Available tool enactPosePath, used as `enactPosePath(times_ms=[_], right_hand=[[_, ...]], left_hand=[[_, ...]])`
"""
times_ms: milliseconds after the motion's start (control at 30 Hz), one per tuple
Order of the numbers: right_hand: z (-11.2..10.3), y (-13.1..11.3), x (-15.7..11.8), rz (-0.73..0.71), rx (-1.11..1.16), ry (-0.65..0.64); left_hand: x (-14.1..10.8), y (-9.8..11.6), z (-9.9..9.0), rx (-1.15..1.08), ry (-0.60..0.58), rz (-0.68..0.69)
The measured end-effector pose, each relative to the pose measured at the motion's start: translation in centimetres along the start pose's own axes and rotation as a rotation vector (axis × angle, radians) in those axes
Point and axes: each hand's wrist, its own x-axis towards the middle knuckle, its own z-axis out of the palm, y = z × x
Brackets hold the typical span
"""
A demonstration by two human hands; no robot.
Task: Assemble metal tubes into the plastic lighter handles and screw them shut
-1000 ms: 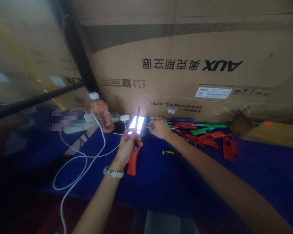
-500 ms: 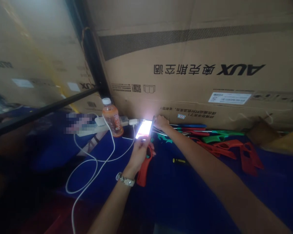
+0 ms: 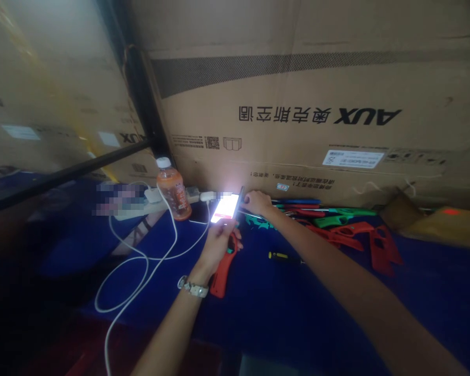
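My left hand (image 3: pixel 219 243) is closed around a red tool with a finger-loop handle (image 3: pixel 221 274). A dark narrow part (image 3: pixel 239 199) rises above this hand, seemingly belonging to the tool. Just beyond my fingers a phone (image 3: pixel 224 208) shows a bright white screen; whether my thumb touches it I cannot tell. My right hand (image 3: pixel 258 202) is beside the upper end of the dark part, with its fingers pinched together. What they hold, if anything, is hidden. A yellow-and-black screwdriver (image 3: pixel 281 256) lies on the blue cloth near my right forearm.
An orange drink bottle (image 3: pixel 174 190) stands against a white power strip (image 3: pixel 137 208). A white cable (image 3: pixel 149 282) loops across the blue surface. Several red tool parts (image 3: pixel 384 248) and a green one (image 3: pixel 329 220) lie at right. A large cardboard box (image 3: pixel 282 78) stands behind.
The whole view has shifted slightly, so things appear a little farther left. Both hands keep nearly the same place, and the left one still grips the red tool.
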Motion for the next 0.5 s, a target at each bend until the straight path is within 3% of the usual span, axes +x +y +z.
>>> enactPosePath(times_ms=[233, 367, 400, 500], right_hand=[[-0.3, 0.9, -0.1, -0.021, 0.235, 0.117], [-1.2, 2.4, -2.7, -0.090, 0.441, 0.206], [-1.4, 3.1, -3.9, -0.110, 0.519, 0.237], [-2.1, 5.0, -7.9, -0.086, 1.066, 0.260]], left_hand=[[-0.1, 0.1, 0.0, 0.024, -0.022, -0.007], [-0.3, 0.2, 0.1, 0.035, -0.058, -0.024], [-0.4, 0.4, 0.1, 0.044, -0.085, -0.027], [-0.8, 0.9, 0.4, 0.092, -0.206, -0.021]])
